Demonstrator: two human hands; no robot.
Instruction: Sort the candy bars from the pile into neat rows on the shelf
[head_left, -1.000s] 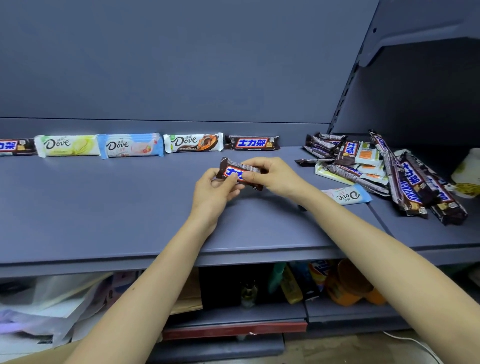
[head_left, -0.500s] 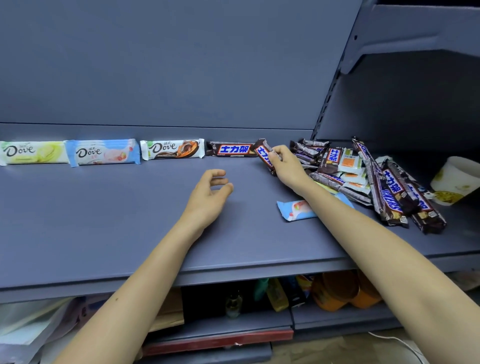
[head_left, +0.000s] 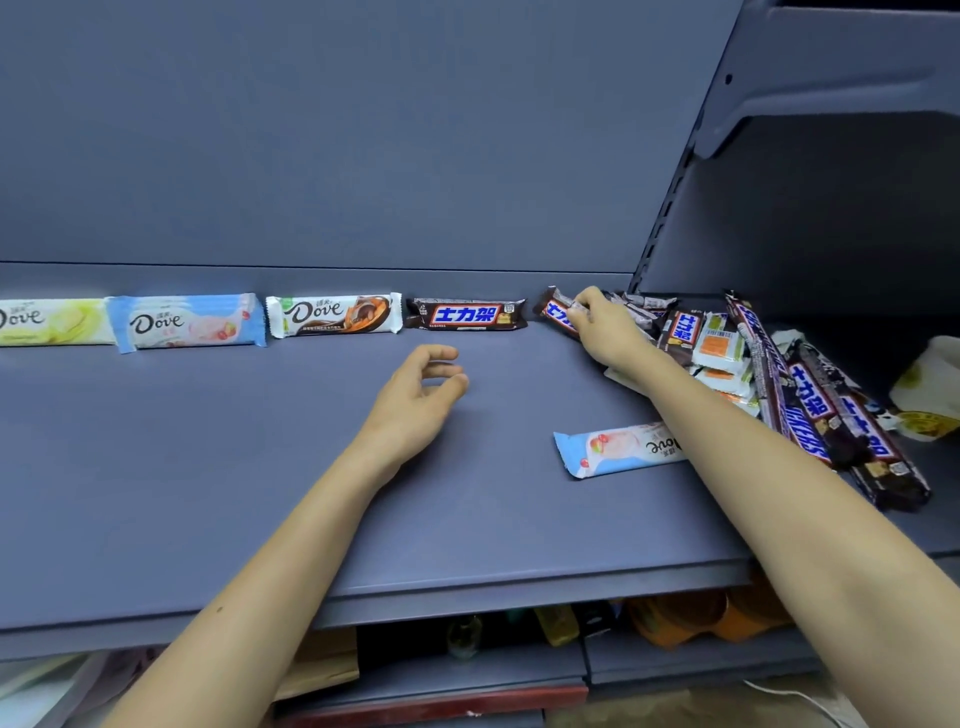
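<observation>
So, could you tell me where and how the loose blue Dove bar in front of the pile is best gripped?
Pinch the blue Dove bar across its narrow width near its left end, from above. It lies flat on the shelf in front of the pile, and its right end is hidden behind the right forearm; the left hand hovers empty nearby.

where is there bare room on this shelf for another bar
Bare: the shelf front before the Dove row, left of the left hand, and the strip between that hand and the loose Dove bar. Crowded: the right end, where the right hand pinches a Snickers bar by the pile.
</observation>
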